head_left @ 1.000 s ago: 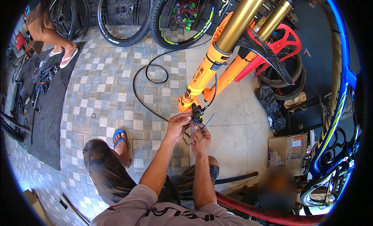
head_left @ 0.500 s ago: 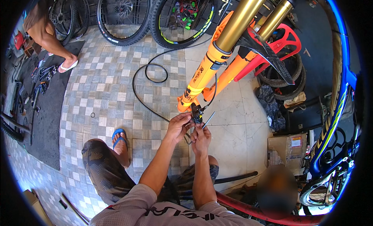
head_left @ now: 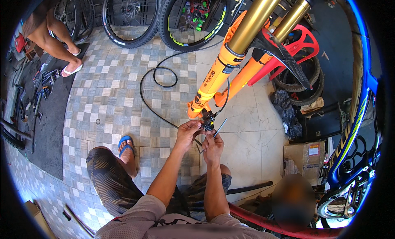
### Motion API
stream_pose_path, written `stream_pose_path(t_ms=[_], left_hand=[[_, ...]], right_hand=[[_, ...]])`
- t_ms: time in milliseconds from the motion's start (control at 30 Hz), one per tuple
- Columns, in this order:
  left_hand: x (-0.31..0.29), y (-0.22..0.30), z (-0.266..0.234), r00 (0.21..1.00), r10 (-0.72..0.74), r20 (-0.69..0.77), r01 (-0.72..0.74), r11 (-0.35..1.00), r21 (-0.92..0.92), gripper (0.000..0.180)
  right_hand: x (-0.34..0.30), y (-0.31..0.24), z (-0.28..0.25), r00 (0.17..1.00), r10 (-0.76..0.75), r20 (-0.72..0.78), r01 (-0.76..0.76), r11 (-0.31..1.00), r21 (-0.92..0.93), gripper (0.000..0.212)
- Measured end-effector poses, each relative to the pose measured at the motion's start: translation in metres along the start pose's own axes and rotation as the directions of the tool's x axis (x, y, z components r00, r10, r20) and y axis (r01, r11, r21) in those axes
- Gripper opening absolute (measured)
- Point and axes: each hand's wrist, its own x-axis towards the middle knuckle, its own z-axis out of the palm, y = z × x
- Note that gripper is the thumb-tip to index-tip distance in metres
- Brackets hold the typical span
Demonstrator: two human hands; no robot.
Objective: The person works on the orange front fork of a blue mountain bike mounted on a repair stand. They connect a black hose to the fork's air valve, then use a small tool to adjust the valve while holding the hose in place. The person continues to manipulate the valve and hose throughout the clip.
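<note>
A black brake caliper sits at the lower end of the orange suspension fork, with a black hose running up from it. My left hand is closed, its fingertips pinching the caliper's left side. Just right of it, my right hand is closed around a thin metal hex key, whose straight end sticks out up and to the right; its fingertips touch the caliper's underside. My fingers partly hide the caliper and the middle of the key.
A loose black cable loops across the tiled floor. Wheels lean along the back. A red stand, a cardboard box and a blue bike frame are at the right. Another person's legs are at the far left.
My hands stay at the caliper with only slight finger movement. At the far left the other person's legs have shifted, and a second foot now shows.
</note>
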Motion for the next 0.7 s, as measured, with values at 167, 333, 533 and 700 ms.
stream_pose_path(t_ms=[167, 333, 533, 700], left_hand=[[0.000, 0.001, 0.004, 1.000, -0.028, -0.013, 0.028, 1.000, -0.007, 0.016], [0.000, -0.004, 0.014, 0.989, -0.142, -0.042, 0.128, 0.961, -0.246, 0.018], [0.007, -0.008, 0.016, 0.982, -0.190, -0.020, 0.174, 0.931, -0.321, 0.017], [0.011, -0.012, 0.008, 0.987, -0.155, 0.032, 0.157, 0.936, -0.315, 0.015]], right_hand=[[-0.002, 0.001, 0.002, 0.999, -0.042, -0.015, 0.042, 0.998, -0.040, 0.010], [-0.001, 0.000, 0.004, 0.999, -0.036, -0.009, 0.036, 0.999, -0.032, 0.011], [0.003, 0.001, 0.005, 0.998, -0.058, -0.011, 0.059, 0.998, 0.010, 0.010], [0.003, 0.002, 0.005, 0.999, -0.034, -0.021, 0.034, 0.999, 0.022, 0.011]])
